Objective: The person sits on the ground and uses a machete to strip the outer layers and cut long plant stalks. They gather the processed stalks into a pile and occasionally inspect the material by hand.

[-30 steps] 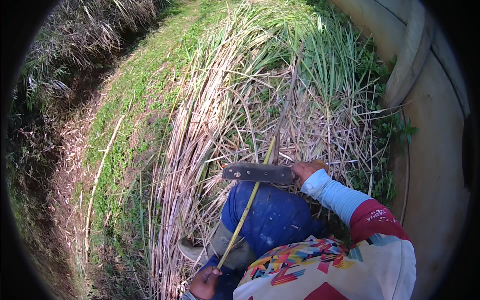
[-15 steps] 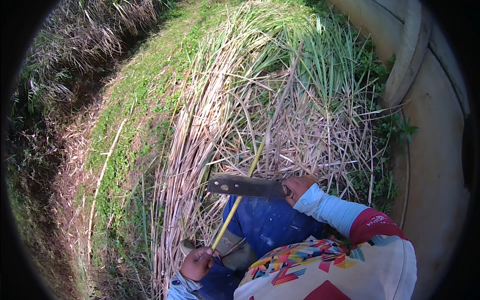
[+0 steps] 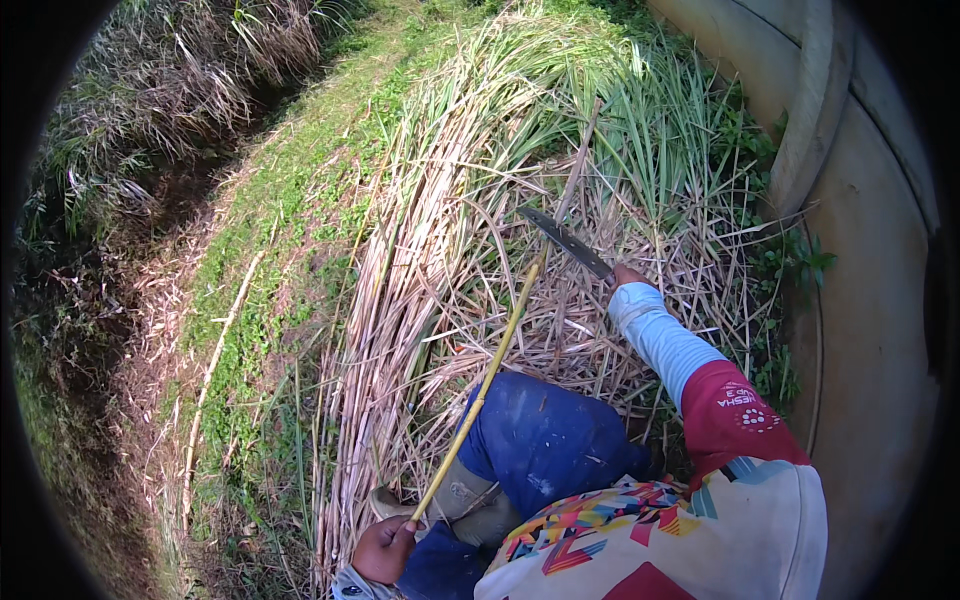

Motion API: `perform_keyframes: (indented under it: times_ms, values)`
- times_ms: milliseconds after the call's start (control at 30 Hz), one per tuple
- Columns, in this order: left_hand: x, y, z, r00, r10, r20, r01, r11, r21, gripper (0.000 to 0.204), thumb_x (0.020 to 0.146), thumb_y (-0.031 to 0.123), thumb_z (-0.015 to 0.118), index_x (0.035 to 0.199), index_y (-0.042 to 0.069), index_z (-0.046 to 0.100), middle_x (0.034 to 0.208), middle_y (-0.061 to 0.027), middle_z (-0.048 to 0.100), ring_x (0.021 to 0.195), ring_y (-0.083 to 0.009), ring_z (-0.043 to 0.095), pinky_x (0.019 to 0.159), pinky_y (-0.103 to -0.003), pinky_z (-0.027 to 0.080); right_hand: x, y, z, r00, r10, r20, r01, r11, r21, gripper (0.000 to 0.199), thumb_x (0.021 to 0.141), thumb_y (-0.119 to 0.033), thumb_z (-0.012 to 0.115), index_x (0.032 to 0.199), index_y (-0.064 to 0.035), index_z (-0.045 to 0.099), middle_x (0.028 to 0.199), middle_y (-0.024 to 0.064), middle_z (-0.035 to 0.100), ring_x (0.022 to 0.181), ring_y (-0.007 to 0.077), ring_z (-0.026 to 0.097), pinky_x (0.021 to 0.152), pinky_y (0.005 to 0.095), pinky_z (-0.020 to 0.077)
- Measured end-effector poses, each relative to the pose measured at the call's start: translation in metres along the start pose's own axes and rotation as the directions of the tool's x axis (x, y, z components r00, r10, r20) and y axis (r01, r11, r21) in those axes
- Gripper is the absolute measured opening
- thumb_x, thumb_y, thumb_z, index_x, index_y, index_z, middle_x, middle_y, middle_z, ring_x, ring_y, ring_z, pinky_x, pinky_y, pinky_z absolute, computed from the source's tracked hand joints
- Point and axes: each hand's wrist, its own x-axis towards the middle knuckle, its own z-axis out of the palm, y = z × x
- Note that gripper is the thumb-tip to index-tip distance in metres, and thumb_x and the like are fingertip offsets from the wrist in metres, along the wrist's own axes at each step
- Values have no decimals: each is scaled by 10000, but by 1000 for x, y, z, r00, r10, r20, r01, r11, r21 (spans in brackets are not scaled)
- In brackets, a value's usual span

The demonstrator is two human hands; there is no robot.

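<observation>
Yellow stalk (image 3: pixel 489 372): slants past the left side of the blue-trousered knee (image 3: pixel 550 430), its tip beyond it.
Left hand (image 3: pixel 384 549): below and left of the knee, fingers closed round the stalk's near end.
Right hand (image 3: pixel 630 275): beyond the knee and to its right, fist closed on the handle of the machete (image 3: pixel 566 242).
Blade: beyond the knee, just beside the stalk's tip; contact, I cannot tell.
Strokes: this looks like scraping or trimming; a shallow blade angle, a firm left grip and cuts travelling away from knee and fingers would serve best, turning the stalk between passes.
Change: half a second ago the blade crosses the stalk at the knee's far edge, broad face showing; now it is farther out, seen narrower, and the left hand sits slightly farther from the knee.
</observation>
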Motion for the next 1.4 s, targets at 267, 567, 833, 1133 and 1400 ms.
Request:
perform_keyframes:
  times_ms: [267, 567, 833, 1133, 1400]
  values:
    - [-23, -14, 16, 998, 65, -25, -69, 976, -207, 311, 1005, 315, 539, 958, 54, 702, 605, 30, 512, 489, -76, 439, 449, -240, 338, -94, -29, -17, 885, -415, 209, 425, 905, -4, 320, 775, -177, 687, 1047, -71, 556, 980, 148, 632, 935, 367, 644, 823, 483, 513]
    - [-77, -117, 22, 964, -181, 195, 256, 829, -497, 280, 1013, 225, 499, 1013, -2, 663, 640, 7, 507, 519, -91, 428, 464, -234, 343, -26, 13, -8, 985, -47, 168, 52, 998, -25, 224, 789, -131, 642, 982, -35, 582, 824, 212, 624, 801, 417, 636, 725, 486, 511]
    - [-48, -137, 59, 988, -120, 102, 137, 972, -190, 318, 1003, 273, 534, 1138, 20, 670, 889, -69, 721, 755, -172, 682, 666, -304, 533, -99, -8, 0, 832, -413, 370, 487, 863, -132, 264, 831, -127, 598, 1083, -52, 567, 1037, 192, 629, 1001, 407, 633, 848, 491, 513]
    - [44, -36, 104, 986, -25, 165, 95, 898, -430, 372, 1041, 309, 483, 1160, 11, 672, 765, -30, 662, 537, -101, 548, 515, -250, 429, -106, -22, -13, 774, -480, 413, 565, 818, -107, 277, 810, -141, 626, 1065, -50, 571, 1045, 179, 632, 1000, 385, 637, 841, 487, 521]
    - [12, -64, 114, 911, 336, -239, -228, 894, 386, 231, 952, 226, 597, 963, 23, 706, 742, -175, 667, 649, -341, 651, 596, -423, 487, -67, -13, -15, 750, -439, 495, 584, 791, -184, 279, 802, -119, 603, 1076, -74, 584, 1013, 188, 634, 1001, 394, 636, 846, 502, 507]
